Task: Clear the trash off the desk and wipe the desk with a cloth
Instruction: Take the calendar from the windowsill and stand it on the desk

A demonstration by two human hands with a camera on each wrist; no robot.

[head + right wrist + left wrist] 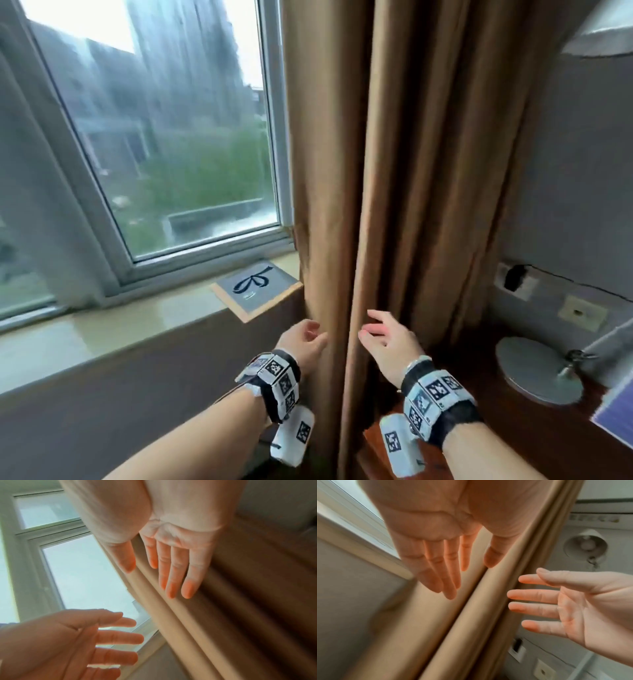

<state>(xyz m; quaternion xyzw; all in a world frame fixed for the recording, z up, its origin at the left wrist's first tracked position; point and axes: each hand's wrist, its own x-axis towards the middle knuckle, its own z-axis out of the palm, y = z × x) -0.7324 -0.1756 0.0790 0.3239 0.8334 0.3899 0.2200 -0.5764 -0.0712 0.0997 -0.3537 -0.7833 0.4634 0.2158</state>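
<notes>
No trash and no cloth appear in any view. My left hand (313, 337) is open, fingers straight, close against the left side of a fold of the brown curtain (394, 171). My right hand (373, 332) is open too, fingers spread, just right of that fold. The left wrist view shows the left hand (465, 563) flat over the curtain (453, 635) with the right hand (556, 601) opposite it, palm showing. In the right wrist view the right hand (152, 563) lies along the curtain (214, 615), the left hand (85, 642) below it. Neither hand holds anything. The dark wooden desk (496, 442) is at lower right.
A grey round lamp base (537, 370) stands on the desk, with a purple booklet (616, 411) at the right edge. Wall sockets (582, 312) sit behind it. A framed grey sign (257, 289) lies on the sill under the window (171, 137).
</notes>
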